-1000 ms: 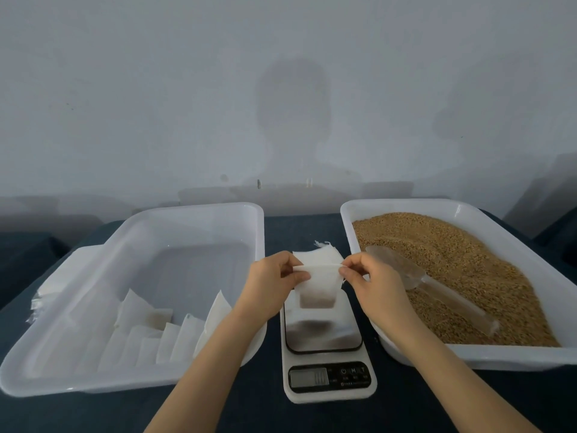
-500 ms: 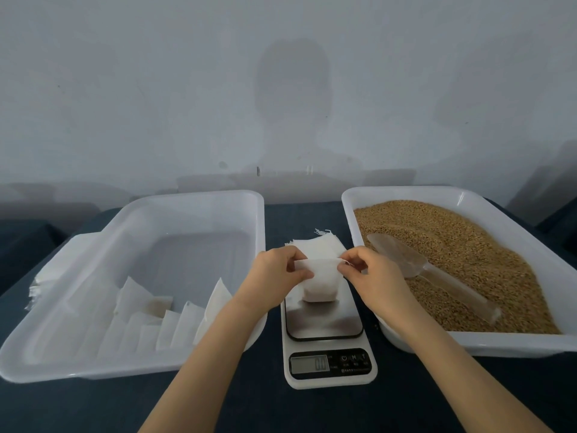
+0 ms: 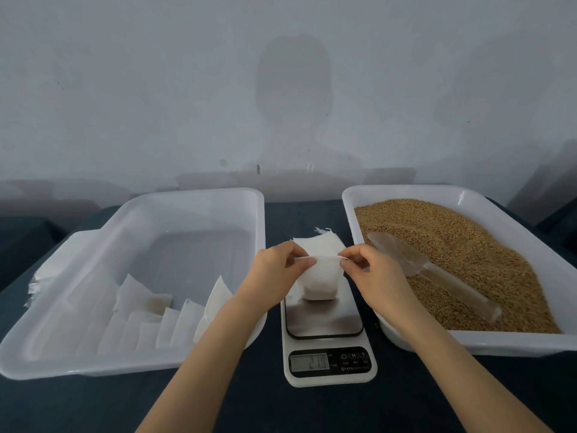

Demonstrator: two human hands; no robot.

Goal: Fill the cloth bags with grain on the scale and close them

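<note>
A small white cloth bag (image 3: 320, 281) stands on the steel plate of the white kitchen scale (image 3: 327, 339), its bottom bulging. My left hand (image 3: 278, 276) pinches the bag's top edge on the left. My right hand (image 3: 371, 273) pinches the same edge on the right. The scale's display (image 3: 309, 361) shows digits. A white tray (image 3: 515, 342) on the right holds brown grain (image 3: 468, 251), and a clear plastic scoop (image 3: 418, 270) lies on the grain. A stack of empty bags (image 3: 324, 242) lies behind the scale.
A large white tray (image 3: 193, 195) on the left holds several filled white bags (image 3: 162, 320) lined along its near side. More flat white cloth (image 3: 50, 270) lies outside its left wall. Everything rests on a dark blue table (image 3: 299, 214) against a pale wall.
Both hands have lowered the bag from above the scale onto its plate. The bag's top edge is now stretched flat between the two hands.
</note>
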